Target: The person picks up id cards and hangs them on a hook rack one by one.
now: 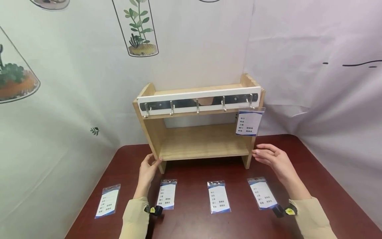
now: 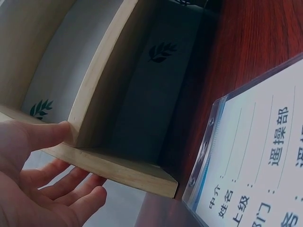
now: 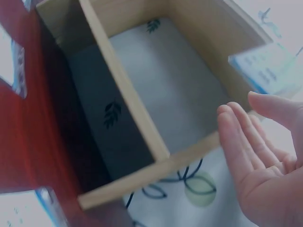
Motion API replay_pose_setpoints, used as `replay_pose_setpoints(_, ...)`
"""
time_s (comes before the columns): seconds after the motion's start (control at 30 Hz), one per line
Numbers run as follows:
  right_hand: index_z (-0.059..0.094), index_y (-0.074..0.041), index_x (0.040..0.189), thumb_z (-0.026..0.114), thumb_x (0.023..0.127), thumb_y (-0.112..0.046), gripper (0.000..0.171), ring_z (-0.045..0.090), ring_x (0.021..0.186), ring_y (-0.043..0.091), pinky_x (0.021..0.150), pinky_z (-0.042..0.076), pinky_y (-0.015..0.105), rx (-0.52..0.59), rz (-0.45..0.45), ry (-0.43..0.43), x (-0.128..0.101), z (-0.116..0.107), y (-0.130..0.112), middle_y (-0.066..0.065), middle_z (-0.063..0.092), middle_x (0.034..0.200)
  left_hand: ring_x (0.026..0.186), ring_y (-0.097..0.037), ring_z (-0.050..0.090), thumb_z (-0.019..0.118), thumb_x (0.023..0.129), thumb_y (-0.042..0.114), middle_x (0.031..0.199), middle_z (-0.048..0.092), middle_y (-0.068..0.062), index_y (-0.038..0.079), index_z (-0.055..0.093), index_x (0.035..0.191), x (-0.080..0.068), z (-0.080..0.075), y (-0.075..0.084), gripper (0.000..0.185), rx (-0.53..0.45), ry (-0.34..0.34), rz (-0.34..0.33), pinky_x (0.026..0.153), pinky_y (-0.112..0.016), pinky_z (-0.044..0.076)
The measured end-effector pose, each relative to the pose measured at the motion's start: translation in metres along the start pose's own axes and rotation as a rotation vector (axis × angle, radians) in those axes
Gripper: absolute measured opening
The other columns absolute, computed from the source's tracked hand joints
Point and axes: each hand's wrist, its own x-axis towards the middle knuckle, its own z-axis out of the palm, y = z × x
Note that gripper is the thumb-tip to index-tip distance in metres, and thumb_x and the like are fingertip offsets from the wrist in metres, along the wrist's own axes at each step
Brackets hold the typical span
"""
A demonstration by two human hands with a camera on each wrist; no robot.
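The wooden shelf (image 1: 198,132) stands at the table's (image 1: 322,186) rear edge. Your left hand (image 1: 148,169) touches its left panel, fingers relaxed; your right hand (image 1: 273,159) hovers flat beside the right panel. Judged rigid and light: grip both side panels.

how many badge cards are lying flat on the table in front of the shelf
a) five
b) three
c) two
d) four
d) four: the head view shows four badge cards in a row on the table, while a fifth card hangs from the rightmost hook of the wooden shelf.
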Motion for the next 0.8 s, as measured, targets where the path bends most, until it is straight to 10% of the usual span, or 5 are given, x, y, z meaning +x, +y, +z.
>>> replay_pose_setpoints(0.23, 0.065, -0.004, 0.119, 0.067, 0.097, -0.007, 0.022, 0.072, 0.093, 0.009, 0.082, 0.057, 0.024, -0.229, 0.091, 0.022, -0.021, -0.025, 0.015, -0.005, 0.075, 0.102, 0.126, -0.042, 0.056, 0.072, 0.094, 0.015, 0.134, 0.057, -0.03, -0.004, 0.053, 0.136, 0.0, 0.001, 0.003, 0.05, 0.01, 0.003, 0.017, 0.106, -0.052, 0.044)
replay_pose_setpoints(0.4, 0.056, 0.007, 0.134, 0.072, 0.094, -0.019, 0.05, 0.068, 0.095, 0.002, 0.082, 0.053, 0.019, -0.52, 0.212, -0.012, -0.031, -0.038, 0.022, 0.011, 0.072, 0.118, 0.126, -0.042, 0.056, 0.071, 0.094, 0.012, 0.134, 0.056, -0.03, -0.005, 0.051, 0.137, 0.0, 0.001, 0.002, 0.05, -0.002, 0.007, -0.002, 0.106, -0.051, 0.044)
replay_pose_setpoints(0.8, 0.057, 0.012, 0.129, 0.081, 0.084, -0.02, 0.06, 0.064, 0.105, 0.037, 0.083, 0.053, 0.039, -0.901, 0.247, -0.162, -0.036, -0.052, 0.04, 0.027, 0.065, 0.12, 0.127, -0.041, 0.056, 0.071, 0.095, 0.013, 0.134, 0.056, -0.03, -0.005, 0.052, 0.136, -0.002, 0.001, 0.001, 0.049, -0.022, -0.003, -0.003, 0.106, -0.051, 0.043)
